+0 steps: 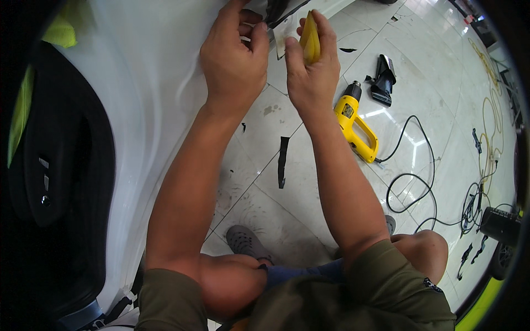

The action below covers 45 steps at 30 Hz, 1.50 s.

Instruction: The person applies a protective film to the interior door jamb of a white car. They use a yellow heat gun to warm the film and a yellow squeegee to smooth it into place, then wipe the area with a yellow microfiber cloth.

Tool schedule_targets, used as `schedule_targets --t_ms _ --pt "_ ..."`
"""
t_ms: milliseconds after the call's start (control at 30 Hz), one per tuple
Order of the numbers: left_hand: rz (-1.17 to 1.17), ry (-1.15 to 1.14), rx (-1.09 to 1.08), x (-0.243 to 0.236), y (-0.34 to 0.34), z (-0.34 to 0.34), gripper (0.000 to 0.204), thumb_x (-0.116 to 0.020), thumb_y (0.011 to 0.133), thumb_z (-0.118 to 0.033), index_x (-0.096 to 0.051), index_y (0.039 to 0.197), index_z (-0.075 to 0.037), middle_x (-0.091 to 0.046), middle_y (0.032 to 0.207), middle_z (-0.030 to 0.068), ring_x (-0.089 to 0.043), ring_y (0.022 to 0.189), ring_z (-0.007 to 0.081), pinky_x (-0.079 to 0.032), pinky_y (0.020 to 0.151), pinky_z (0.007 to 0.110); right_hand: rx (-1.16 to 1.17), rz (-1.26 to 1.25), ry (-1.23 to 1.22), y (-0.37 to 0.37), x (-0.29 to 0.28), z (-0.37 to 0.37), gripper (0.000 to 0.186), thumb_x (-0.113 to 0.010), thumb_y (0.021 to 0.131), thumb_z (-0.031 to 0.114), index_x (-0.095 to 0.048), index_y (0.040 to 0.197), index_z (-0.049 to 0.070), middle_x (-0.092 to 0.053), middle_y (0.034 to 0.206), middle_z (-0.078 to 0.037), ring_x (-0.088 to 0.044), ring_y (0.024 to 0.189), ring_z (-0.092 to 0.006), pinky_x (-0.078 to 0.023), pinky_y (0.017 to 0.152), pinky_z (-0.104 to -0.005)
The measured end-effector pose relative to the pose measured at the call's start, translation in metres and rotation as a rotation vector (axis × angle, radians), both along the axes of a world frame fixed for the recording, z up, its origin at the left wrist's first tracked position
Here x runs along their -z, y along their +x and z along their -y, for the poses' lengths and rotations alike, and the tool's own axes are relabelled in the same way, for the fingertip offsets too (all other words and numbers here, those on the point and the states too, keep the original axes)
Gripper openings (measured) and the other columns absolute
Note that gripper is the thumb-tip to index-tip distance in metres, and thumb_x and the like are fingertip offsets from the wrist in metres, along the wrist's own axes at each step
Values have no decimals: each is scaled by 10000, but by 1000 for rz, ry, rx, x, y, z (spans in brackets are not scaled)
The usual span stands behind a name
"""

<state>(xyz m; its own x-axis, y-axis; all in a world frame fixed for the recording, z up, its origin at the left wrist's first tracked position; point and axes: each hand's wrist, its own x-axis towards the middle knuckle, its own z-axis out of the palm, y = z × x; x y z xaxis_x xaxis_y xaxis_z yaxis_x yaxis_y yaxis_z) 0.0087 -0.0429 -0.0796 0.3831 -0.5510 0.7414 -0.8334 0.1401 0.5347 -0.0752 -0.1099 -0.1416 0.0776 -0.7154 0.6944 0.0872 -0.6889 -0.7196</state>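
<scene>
My right hand [312, 69] grips a yellow squeegee [309, 38], its edge pointing up toward a small clear piece of film [280, 38] at the lower edge of a white car body panel [138, 71]. My left hand [234, 58] rests on the panel just left of it, its fingertips pinching the film's edge. A dark strip [276, 11] runs along the panel above both hands. My forearms reach up from my bent knees at the bottom of the picture.
A yellow heat gun [356, 127] lies on the tiled floor to the right, its black cord [414, 182] looping away. A black nozzle piece [382, 80], a black film scrap [282, 161], yellow cable [488, 127] and a dark wheel arch [61, 165] at left surround me.
</scene>
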Motion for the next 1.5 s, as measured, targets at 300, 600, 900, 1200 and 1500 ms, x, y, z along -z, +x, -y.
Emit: schedule_targets --t_ms 300,600,900,1200,1500 --pt "24 54 -74 -8 1 2 406 -586 818 24 -543 1222 28 -639 782 155 -643 644 241 -505 600 331 -41 28 36 10 -15 2 558 -695 824 90 -453 1306 -50 -571 1166 -236 -585 1091 -332 -458 948 -383" --pt "-103 193 -12 -31 -10 -2 354 -570 833 -18 -537 1180 43 -632 778 153 -635 641 220 -499 597 339 59 -12 12 15 -16 11 613 -728 801 126 -441 1317 -40 -549 1155 -229 -559 1077 -359 -442 954 -398" --pt "-160 183 -90 -26 -8 -3 333 -605 851 -41 -542 1168 40 -653 855 121 -635 683 178 -518 603 302 27 -17 23 10 -25 6 626 -731 793 128 -436 1315 -53 -536 1175 -238 -534 1106 -372 -427 974 -403" --pt "46 257 -127 -23 -4 -9 316 -614 881 -76 -588 1188 -7 -681 882 89 -627 663 124 -540 596 272 172 -20 -60 25 -25 6 705 -760 745 114 -397 1317 -82 -523 1152 -268 -515 1068 -418 -418 957 -441" --pt "91 211 -49 -17 10 -6 262 -604 861 -67 -599 1110 13 -657 813 135 -646 666 206 -510 603 322 8 -57 -13 9 -22 4 651 -736 782 113 -412 1322 -53 -522 1185 -248 -532 1100 -383 -431 966 -410"
